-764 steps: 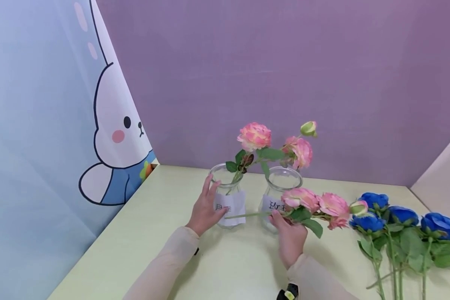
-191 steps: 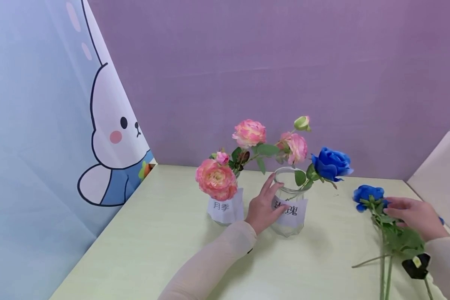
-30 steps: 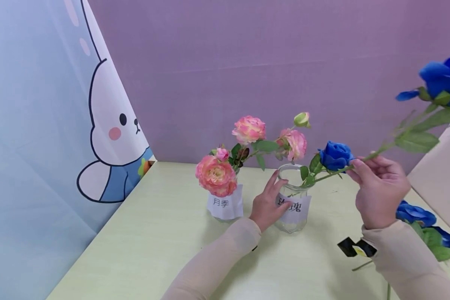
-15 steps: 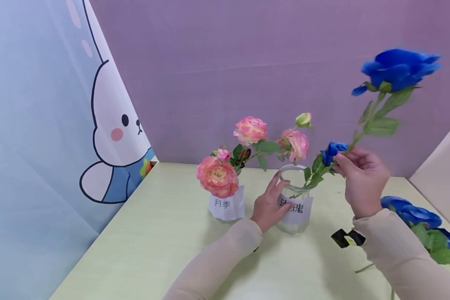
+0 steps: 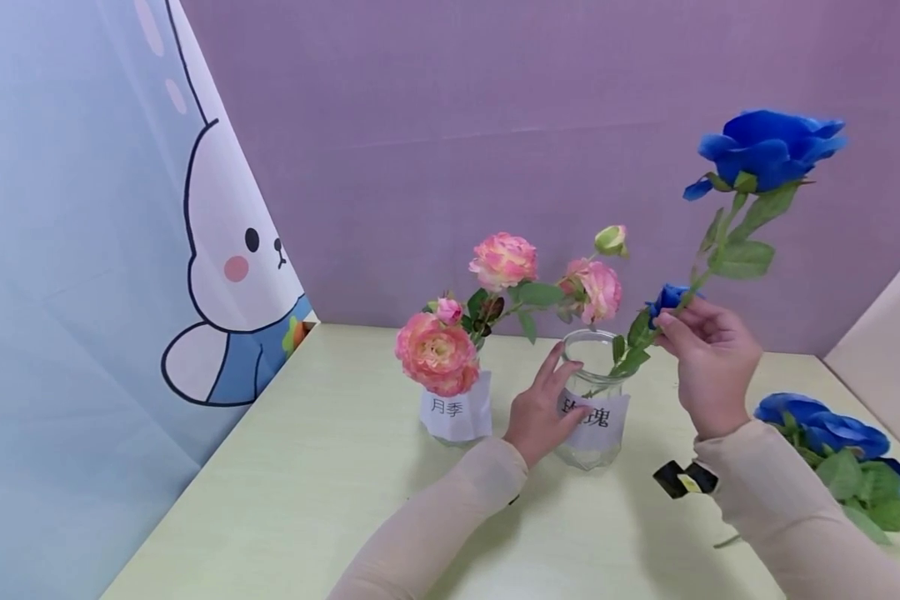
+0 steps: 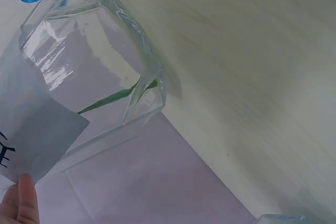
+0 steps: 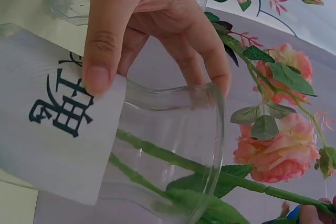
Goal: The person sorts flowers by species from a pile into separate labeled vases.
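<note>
My left hand (image 5: 543,417) holds the neck and side of a glass vase (image 5: 592,458) whose white paper label (image 5: 606,423) bears Chinese characters. In the right wrist view, the left thumb (image 7: 98,74) presses on that label while the fingers bend over the rim. My right hand (image 5: 716,358) pinches the green stem of a large blue rose (image 5: 772,150), which leans up to the right. Its stem (image 7: 252,184) passes through the vase mouth beside another stem. A smaller blue rose (image 5: 666,302) stands in the same vase, partly hidden behind the right fingers.
Left of it stands a second labelled glass vase (image 5: 457,429) with pink flowers (image 5: 437,354), some arching toward the first vase. More blue roses (image 5: 843,433) lie on the table's right side. A purple backdrop (image 5: 420,125) rises behind the table (image 5: 285,500).
Pink flowers now fill the left vase, and blue roses are at the right one. Over the last second my right hand moved left, bringing its rose more upright. The left hand stayed put.
</note>
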A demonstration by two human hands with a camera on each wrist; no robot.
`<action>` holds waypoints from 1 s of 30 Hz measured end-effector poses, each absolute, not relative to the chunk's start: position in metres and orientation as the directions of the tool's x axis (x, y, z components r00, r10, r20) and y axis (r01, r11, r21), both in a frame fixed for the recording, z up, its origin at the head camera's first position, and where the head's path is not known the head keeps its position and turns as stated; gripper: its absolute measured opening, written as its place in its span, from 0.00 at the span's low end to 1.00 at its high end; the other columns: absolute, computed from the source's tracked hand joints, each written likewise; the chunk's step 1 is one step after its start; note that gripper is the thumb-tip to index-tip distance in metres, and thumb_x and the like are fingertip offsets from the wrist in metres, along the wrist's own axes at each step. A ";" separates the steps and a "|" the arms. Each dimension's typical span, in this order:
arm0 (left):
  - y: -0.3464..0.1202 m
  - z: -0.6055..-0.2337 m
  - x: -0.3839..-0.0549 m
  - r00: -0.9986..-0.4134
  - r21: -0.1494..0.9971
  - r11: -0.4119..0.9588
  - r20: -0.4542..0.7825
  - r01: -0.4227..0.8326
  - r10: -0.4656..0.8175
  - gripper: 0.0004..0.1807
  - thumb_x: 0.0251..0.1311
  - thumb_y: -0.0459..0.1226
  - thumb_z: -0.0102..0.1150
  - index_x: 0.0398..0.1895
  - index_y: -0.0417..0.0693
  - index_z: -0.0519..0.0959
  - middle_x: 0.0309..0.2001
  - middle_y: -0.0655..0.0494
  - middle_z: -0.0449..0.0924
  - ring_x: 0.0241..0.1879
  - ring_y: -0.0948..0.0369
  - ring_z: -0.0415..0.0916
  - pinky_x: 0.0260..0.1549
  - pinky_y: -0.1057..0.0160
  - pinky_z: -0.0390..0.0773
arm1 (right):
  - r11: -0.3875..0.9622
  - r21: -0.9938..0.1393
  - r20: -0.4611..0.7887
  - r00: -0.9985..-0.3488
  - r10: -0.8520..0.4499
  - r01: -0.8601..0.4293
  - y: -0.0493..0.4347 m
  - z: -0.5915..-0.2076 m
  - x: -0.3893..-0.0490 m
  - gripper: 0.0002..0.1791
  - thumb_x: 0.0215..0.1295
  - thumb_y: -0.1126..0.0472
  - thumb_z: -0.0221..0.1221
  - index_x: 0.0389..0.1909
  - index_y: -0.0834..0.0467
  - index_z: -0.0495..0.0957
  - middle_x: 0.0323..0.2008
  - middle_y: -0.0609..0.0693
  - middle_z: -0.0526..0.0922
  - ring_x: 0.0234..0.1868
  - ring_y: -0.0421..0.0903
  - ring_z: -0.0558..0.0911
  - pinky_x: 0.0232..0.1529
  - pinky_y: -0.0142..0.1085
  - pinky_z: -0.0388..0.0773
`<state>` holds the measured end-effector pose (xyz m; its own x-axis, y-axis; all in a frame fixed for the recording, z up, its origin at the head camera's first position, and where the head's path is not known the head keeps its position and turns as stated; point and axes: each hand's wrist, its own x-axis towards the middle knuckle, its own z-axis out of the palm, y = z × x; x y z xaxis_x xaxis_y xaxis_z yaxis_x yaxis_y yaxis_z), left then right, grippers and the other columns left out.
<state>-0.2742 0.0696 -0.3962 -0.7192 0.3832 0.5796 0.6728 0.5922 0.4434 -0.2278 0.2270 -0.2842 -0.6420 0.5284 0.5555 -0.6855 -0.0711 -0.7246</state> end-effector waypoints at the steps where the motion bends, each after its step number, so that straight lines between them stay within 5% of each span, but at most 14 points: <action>1: 0.070 -0.396 -0.274 -0.717 0.441 0.592 0.582 0.675 0.384 0.32 0.56 0.46 0.67 0.63 0.56 0.66 0.74 0.55 0.51 0.26 0.66 0.77 0.19 0.77 0.64 | -0.072 -0.724 0.557 -0.642 0.527 -0.686 0.226 -0.284 -0.228 0.14 0.56 0.82 0.56 0.36 0.63 0.80 0.27 0.49 0.84 0.26 0.38 0.83 0.30 0.26 0.79; 9: 0.070 -0.396 -0.275 -0.707 0.429 0.592 0.595 0.682 0.383 0.32 0.56 0.46 0.67 0.63 0.56 0.66 0.74 0.54 0.53 0.25 0.66 0.76 0.18 0.77 0.63 | -0.050 -0.710 0.571 -0.616 0.543 -0.702 0.222 -0.284 -0.230 0.12 0.56 0.82 0.57 0.37 0.66 0.80 0.26 0.49 0.83 0.25 0.38 0.82 0.29 0.26 0.79; 19: 0.070 -0.395 -0.273 -0.713 0.433 0.595 0.587 0.677 0.383 0.31 0.56 0.46 0.67 0.63 0.56 0.66 0.74 0.54 0.53 0.29 0.64 0.79 0.19 0.77 0.64 | -0.015 -0.771 0.551 -0.680 0.484 -0.636 0.218 -0.292 -0.234 0.14 0.54 0.83 0.57 0.36 0.64 0.81 0.26 0.47 0.84 0.25 0.37 0.82 0.27 0.26 0.78; 23: 0.070 -0.395 -0.273 -0.717 0.438 0.596 0.583 0.673 0.382 0.31 0.56 0.46 0.67 0.63 0.56 0.66 0.74 0.54 0.53 0.27 0.64 0.78 0.19 0.76 0.64 | 0.074 -0.821 0.530 -0.708 0.466 -0.566 0.219 -0.297 -0.234 0.12 0.55 0.81 0.58 0.41 0.73 0.78 0.25 0.42 0.83 0.25 0.35 0.82 0.28 0.24 0.78; 30: 0.069 -0.394 -0.273 -0.689 0.405 0.597 0.616 0.692 0.381 0.31 0.55 0.45 0.68 0.61 0.55 0.67 0.73 0.53 0.55 0.26 0.66 0.76 0.19 0.77 0.64 | 0.148 -0.861 0.500 -0.753 0.428 -0.487 0.222 -0.303 -0.236 0.24 0.59 0.77 0.59 0.58 0.74 0.69 0.24 0.33 0.81 0.25 0.30 0.81 0.28 0.22 0.77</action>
